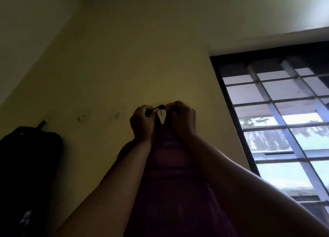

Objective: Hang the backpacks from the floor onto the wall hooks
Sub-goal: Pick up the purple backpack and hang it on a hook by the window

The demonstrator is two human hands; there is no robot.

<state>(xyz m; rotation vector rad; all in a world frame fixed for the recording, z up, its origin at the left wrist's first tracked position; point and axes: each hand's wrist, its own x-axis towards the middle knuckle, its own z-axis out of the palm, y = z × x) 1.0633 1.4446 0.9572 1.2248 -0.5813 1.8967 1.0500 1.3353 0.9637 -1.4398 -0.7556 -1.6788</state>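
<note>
1. A black fabric backpack [30,165] is seen hung at far left on the yellowish wall [124,67], its top loop [41,124] caught at a hook that is hidden behind it.
2. Two small clear wall hooks [82,118] [117,115] are seen bare, between the black backpack and the hands.
3. The left hand [142,122] is raised to the wall, fingers pinched on the left end of a dark carry loop [161,107].
4. A dark maroon fabric backpack [170,174] is held up against the wall between both forearms, its loop stretched across a third small hook [161,112], which is partly hidden; whether the loop is seated on it cannot be told.
5. The right hand [181,118] is pinched on the right end of the same loop.
6. A dark-framed barred window [277,121] is seen at right, well apart from the hooks.
</note>
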